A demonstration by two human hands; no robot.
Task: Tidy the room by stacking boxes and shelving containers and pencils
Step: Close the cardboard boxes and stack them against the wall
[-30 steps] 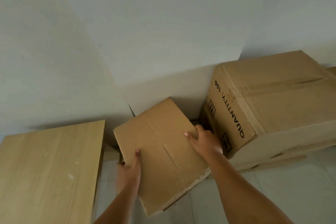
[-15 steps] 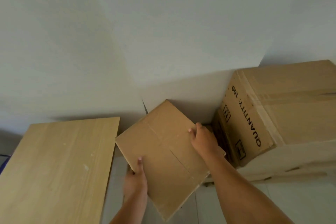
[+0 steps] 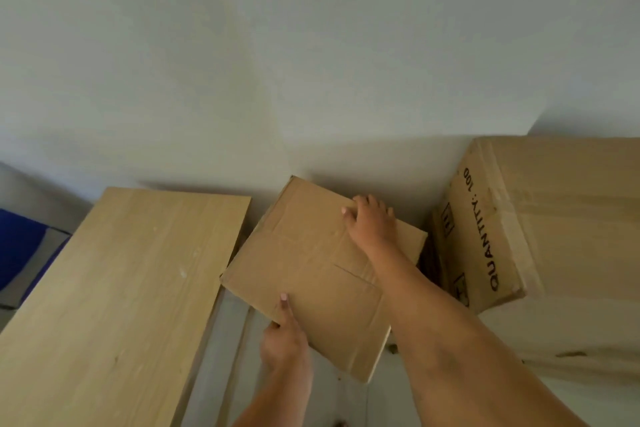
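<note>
A small brown cardboard box (image 3: 311,274) sits turned at an angle in the gap between a wooden top and a big carton, close to the wall. My left hand (image 3: 285,340) grips its near left edge, thumb lying on the top face and fingers underneath. My right hand (image 3: 370,222) holds the far right side of the box, with the fingers curled over its top edge. A large cardboard carton (image 3: 554,236) printed "QUANTITY: 100" stands just to the right of the small box.
A light wooden furniture top (image 3: 121,288) fills the left. The white wall (image 3: 311,62) runs close behind everything. Something blue (image 3: 20,246) shows at the far left edge. Pale floor tiles (image 3: 221,374) lie below the box.
The small box has moved back toward the wall and sits further into the gap. My right hand has slid up along its far edge. The view has shifted left.
</note>
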